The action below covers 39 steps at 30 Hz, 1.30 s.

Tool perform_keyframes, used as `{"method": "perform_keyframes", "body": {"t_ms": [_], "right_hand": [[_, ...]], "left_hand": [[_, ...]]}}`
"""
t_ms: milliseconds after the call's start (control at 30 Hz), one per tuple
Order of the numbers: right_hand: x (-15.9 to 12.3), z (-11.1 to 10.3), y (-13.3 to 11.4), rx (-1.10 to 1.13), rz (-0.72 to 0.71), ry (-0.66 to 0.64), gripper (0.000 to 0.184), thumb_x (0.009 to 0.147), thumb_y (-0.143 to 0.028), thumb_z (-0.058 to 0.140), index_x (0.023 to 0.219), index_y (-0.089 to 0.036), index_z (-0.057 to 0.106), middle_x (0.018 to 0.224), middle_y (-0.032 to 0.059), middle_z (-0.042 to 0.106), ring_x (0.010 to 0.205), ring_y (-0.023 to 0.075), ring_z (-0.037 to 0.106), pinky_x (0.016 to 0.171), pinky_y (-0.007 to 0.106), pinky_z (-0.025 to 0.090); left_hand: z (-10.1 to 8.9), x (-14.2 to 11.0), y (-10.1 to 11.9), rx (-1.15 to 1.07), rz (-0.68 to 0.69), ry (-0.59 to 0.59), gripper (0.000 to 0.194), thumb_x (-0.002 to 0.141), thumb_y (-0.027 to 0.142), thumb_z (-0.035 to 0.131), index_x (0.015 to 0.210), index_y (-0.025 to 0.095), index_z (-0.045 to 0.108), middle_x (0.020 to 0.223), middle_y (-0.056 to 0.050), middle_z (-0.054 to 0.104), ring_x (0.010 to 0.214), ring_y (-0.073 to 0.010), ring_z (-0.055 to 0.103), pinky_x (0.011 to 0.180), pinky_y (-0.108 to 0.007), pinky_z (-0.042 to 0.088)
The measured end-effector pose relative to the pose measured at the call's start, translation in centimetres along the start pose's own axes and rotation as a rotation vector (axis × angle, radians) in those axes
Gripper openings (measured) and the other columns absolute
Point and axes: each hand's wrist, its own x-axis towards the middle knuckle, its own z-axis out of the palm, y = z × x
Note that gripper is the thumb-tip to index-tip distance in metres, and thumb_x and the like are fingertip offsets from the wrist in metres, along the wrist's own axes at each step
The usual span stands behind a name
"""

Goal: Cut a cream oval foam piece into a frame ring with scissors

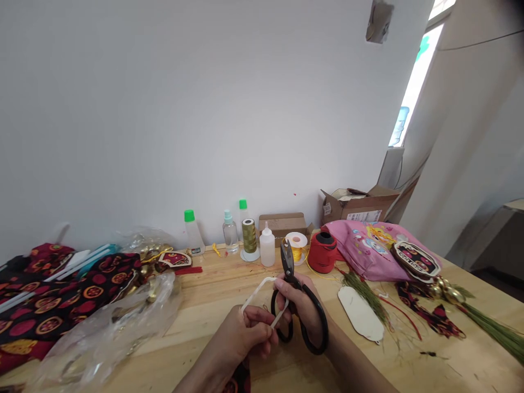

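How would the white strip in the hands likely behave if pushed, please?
Probably flexible: the white strip bends near the right hand. It looks thin, so likely light. Its raised arch above the left hand suggests some stiffness.

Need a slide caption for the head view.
Left hand and right hand hold a white strip, black-handled scissors in the right, over a wooden table.

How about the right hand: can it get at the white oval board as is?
Probably yes: the white oval board lies beside the right forearm, its face uncovered. But the right hand holds scissors and a white strip, so it likely must free up first.
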Motion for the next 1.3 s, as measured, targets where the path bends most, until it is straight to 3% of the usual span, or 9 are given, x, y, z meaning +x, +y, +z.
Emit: {"method": "perform_keyframes", "body": {"t_ms": [167, 467, 633, 800, 967, 1200, 1300], "right_hand": [[-0.1, 0.0, 0.3, 0.006, 0.006, -0.013, 0.022, 0.072, -0.036, 0.053, 0.072, -0.015, 0.047, 0.043, -0.0062, 0.048, 0.029, 0.0040, 0.036, 0.029, 0.015, 0.029], [-0.1, 0.3, 0.3, 0.017, 0.000, -0.013, 0.025, 0.070, -0.039, 0.054, 0.074, -0.015, 0.048, 0.043, -0.0063, 0.048, 0.030, 0.0053, 0.038, 0.029, 0.016, 0.029], [-0.1, 0.1, -0.2, 0.041, 0.008, -0.017, 0.025, 0.069, -0.039, 0.056, 0.068, -0.015, 0.048, 0.041, -0.0065, 0.047, 0.028, 0.0043, 0.037, 0.029, 0.015, 0.028], [0.2, -0.3, -0.3, 0.093, 0.022, 0.017, 0.025, 0.069, -0.039, 0.056, 0.068, -0.015, 0.048, 0.041, -0.0068, 0.047, 0.029, 0.0048, 0.038, 0.030, 0.016, 0.030], [0.3, -0.5, -0.2, 0.009, -0.018, 0.060, 0.026, 0.069, -0.040, 0.056, 0.071, -0.015, 0.049, 0.043, -0.0063, 0.047, 0.030, 0.0044, 0.036, 0.031, 0.016, 0.027], [-0.4, 0.0, -0.3, -0.214, -0.103, 0.028, 0.030, 0.072, -0.045, 0.049, 0.065, -0.016, 0.047, 0.047, -0.0066, 0.042, 0.035, 0.0048, 0.036, 0.034, 0.017, 0.029], [-0.2, -0.1, -0.1, -0.284, -0.132, 0.003, 0.028, 0.074, -0.044, 0.047, 0.072, -0.016, 0.048, 0.049, -0.0064, 0.042, 0.036, 0.0054, 0.036, 0.034, 0.017, 0.028]], "left_hand": [[0.0, 0.1, -0.3, 0.007, -0.010, 0.021, 0.010, 0.052, 0.020, 0.063, 0.048, 0.011, 0.060, 0.038, 0.001, 0.057, 0.030, -0.0048, 0.043, 0.034, -0.017, 0.028], [-0.1, 0.7, -0.9, -0.047, 0.004, 0.042, 0.010, 0.049, 0.011, 0.051, 0.046, 0.011, 0.060, 0.036, 0.001, 0.056, 0.029, -0.0052, 0.041, 0.034, -0.018, 0.028], [-0.4, 0.1, -0.1, -0.135, -0.069, -0.072, 0.011, 0.051, 0.008, 0.053, 0.053, 0.010, 0.063, 0.045, 0.000, 0.060, 0.035, -0.0050, 0.045, 0.038, -0.016, 0.033], [-0.7, -1.0, 1.1, -0.136, -0.120, -0.257, 0.017, 0.061, 0.011, 0.055, 0.075, 0.010, 0.065, 0.062, -0.006, 0.067, 0.046, -0.0076, 0.055, 0.045, -0.016, 0.040], [-0.9, -1.4, 1.2, -0.089, -0.138, -0.344, 0.020, 0.071, 0.026, 0.055, 0.084, 0.012, 0.060, 0.066, -0.008, 0.068, 0.049, -0.0104, 0.059, 0.044, -0.016, 0.041], [-0.8, -1.3, 0.2, -0.099, -0.131, -0.462, 0.019, 0.071, 0.028, 0.052, 0.079, 0.012, 0.059, 0.055, -0.006, 0.065, 0.035, -0.0084, 0.053, 0.034, -0.015, 0.033], [-0.5, -1.0, -0.1, -0.074, -0.104, -0.394, 0.026, 0.073, 0.031, 0.045, 0.068, 0.011, 0.059, 0.045, -0.004, 0.059, 0.029, -0.0065, 0.045, 0.030, -0.015, 0.030]]}}
